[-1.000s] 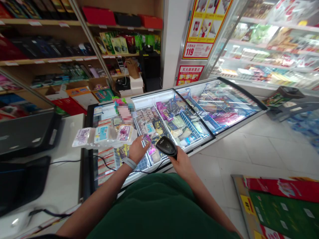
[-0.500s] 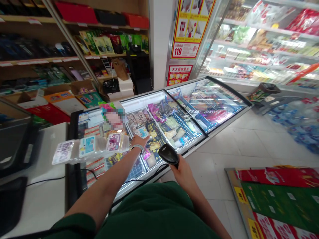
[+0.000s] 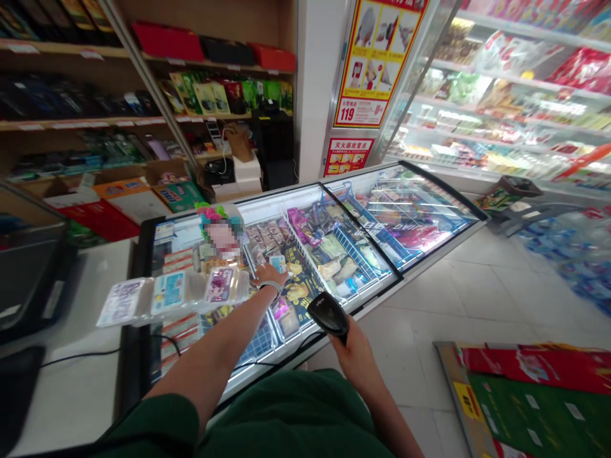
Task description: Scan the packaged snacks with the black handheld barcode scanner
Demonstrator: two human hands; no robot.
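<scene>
My right hand is wrapped around the handle of a black barcode scanner, its head pointing away over the freezer's front edge. On the glass top, my left hand has its thumb and fingers around a clear plastic package with a pale blue label; the hand covers part of it. To the left, three similar clear packages lie in a row: one with a purple label, one with a blue label and one with a white label. The last overhangs the white counter.
A chest freezer with a glass top spans the middle, holding baskets of bagged food. A colourful item, partly blurred out, rests on its glass. A white counter adjoins on the left. Boxes stand on the floor at right.
The view has tilted slightly, so the scene sits lower in the picture. Both hands keep nearly the same places relative to the freezer, the left on the package and the right on the scanner.
</scene>
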